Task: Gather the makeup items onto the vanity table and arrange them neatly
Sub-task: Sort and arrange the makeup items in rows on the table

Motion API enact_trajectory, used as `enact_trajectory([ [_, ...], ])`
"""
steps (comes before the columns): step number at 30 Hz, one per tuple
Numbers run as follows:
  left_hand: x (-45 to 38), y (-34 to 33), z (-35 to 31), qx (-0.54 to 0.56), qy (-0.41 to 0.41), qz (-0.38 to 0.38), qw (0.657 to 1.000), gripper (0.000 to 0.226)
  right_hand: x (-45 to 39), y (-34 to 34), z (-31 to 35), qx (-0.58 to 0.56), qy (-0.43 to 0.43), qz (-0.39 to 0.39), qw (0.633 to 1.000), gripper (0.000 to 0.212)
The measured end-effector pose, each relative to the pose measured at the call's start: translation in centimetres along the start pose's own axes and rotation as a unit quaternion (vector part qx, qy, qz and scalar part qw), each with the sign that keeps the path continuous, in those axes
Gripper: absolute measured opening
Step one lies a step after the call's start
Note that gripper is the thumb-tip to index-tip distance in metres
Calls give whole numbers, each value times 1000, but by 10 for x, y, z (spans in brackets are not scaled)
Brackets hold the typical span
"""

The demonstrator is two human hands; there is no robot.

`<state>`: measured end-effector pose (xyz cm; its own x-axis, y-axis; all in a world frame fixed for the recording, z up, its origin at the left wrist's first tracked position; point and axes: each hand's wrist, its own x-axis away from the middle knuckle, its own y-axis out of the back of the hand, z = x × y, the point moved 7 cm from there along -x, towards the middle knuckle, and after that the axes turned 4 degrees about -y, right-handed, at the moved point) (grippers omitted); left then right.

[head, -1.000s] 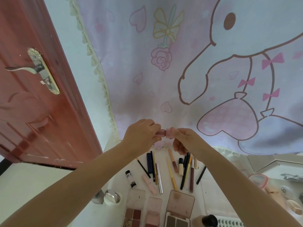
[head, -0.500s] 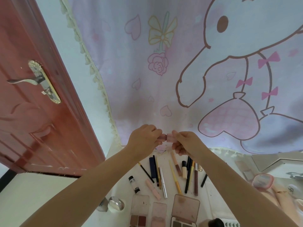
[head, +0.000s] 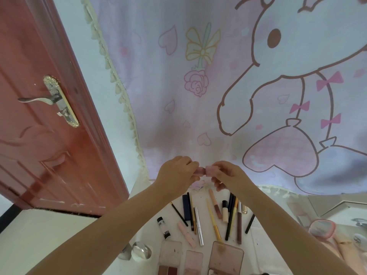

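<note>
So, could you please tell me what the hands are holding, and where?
A small pink item: left hand pinches its left end, right hand its right end.

Two bare forearms — no sleeves, no jewellery

The small white tube (head: 163, 227) seems to carry dark print, too blurred to read.

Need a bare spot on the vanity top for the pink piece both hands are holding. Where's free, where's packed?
Both hands, left hand and right hand, pinch the small pink item. Free: the white strip between the navy tube and the pink lip tube. Crowded: the pencil fan and the palettes at the near edge.
</note>
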<state>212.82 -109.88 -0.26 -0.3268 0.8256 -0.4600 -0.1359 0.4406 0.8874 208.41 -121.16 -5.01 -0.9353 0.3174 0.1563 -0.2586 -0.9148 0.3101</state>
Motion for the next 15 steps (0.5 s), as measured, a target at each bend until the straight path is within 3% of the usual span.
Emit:
enact_trajectory([
  [4, 2, 4, 2, 2, 7, -6, 1000, 32, 4, 1, 7, 22, 75, -11, 997, 35],
  [7, 4, 4, 2, 7, 6, -7, 1000, 31, 3, -5, 0, -61, -8, 17, 998, 9],
  [10, 6, 5, 0, 4, 3, 0, 1000, 30, 2, -7, -3, -33, -40, 23, 998, 22],
  [12, 12, 2, 3, 10, 21, 7, 1000, 29, 5, -9, 3, 11, 11, 20, 1000, 11],
  [15, 23, -5, 6, 44, 49, 22, 998, 22, 11, -9, 6, 53, 83, 18, 995, 30],
])
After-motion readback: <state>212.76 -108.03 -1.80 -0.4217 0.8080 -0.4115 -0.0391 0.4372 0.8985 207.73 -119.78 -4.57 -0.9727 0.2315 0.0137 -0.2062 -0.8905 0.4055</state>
